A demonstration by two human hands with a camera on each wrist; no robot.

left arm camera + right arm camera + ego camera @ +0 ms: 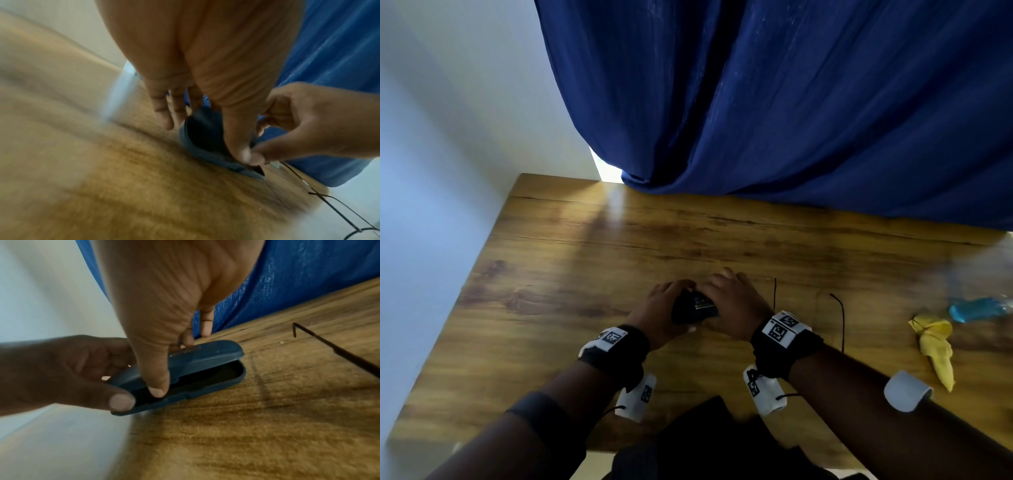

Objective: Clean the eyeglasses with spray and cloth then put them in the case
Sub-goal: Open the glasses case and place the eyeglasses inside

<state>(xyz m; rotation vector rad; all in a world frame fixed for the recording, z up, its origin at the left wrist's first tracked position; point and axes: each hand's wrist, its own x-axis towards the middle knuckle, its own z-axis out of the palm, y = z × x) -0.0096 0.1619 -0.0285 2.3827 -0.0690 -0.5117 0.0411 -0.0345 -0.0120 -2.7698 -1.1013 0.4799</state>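
A dark blue eyeglass case [693, 306] lies on the wooden table [585, 260], its lid [205, 356] slightly ajar over a dark lining. My left hand [666, 305] grips the case's left end, thumb on the front edge. My right hand [729, 301] holds the lid, with its thumb at the opening and its fingers on top. The thin black eyeglasses [843, 325] lie on the table just right of my right hand, one temple [329, 344] showing in the right wrist view. A crumpled yellow cloth [936, 346] and a blue spray bottle [976, 308] lie at the far right.
A dark blue curtain [774, 102] hangs over the table's far edge. A white wall [448, 137] runs along the left side. The table's near edge is at my body.
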